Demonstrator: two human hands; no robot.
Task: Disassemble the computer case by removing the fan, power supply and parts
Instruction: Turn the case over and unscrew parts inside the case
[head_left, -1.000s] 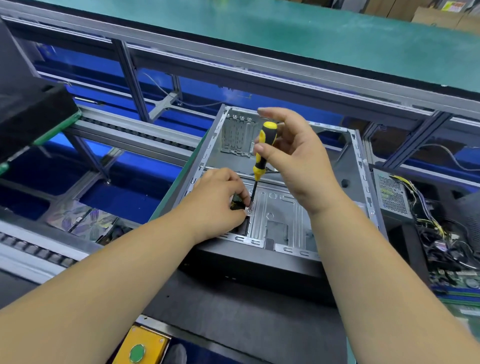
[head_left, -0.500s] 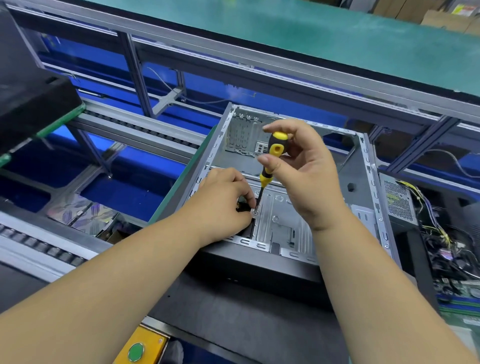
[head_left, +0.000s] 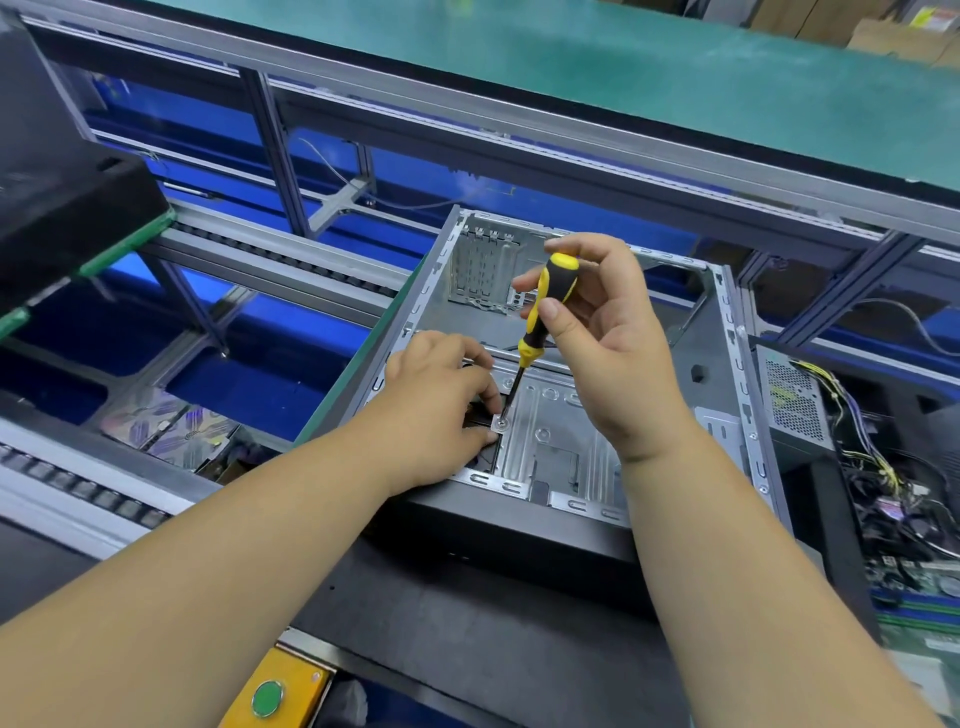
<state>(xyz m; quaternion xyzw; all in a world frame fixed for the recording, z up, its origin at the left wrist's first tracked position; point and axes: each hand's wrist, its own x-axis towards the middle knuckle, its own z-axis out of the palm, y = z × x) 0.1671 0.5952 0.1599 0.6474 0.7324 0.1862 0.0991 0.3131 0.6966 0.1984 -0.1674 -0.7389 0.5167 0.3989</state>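
Observation:
An open grey computer case (head_left: 737, 364) lies on its side on a dark mat. My right hand (head_left: 608, 332) grips a yellow and black screwdriver (head_left: 545, 306) by its handle, nearly upright, its tip on a screw in a small metal tab (head_left: 501, 423) on the case floor. My left hand (head_left: 441, 400) reaches into the case's left side, its fingers curled round a black part (head_left: 478, 415) just beside the screw; most of that part is hidden under the hand.
A removed power supply (head_left: 792, 400) with yellow and black cables (head_left: 878, 467) sits right of the case, above a circuit board (head_left: 914, 577). A black block (head_left: 67, 208) stands at far left. A yellow box with a green button (head_left: 267, 699) is at the near edge. Conveyor rails run behind.
My head has shifted, so the case sits a little lower and to the right in view. The screwdriver has turned slightly in my right fingers; both hands stay at the same screw.

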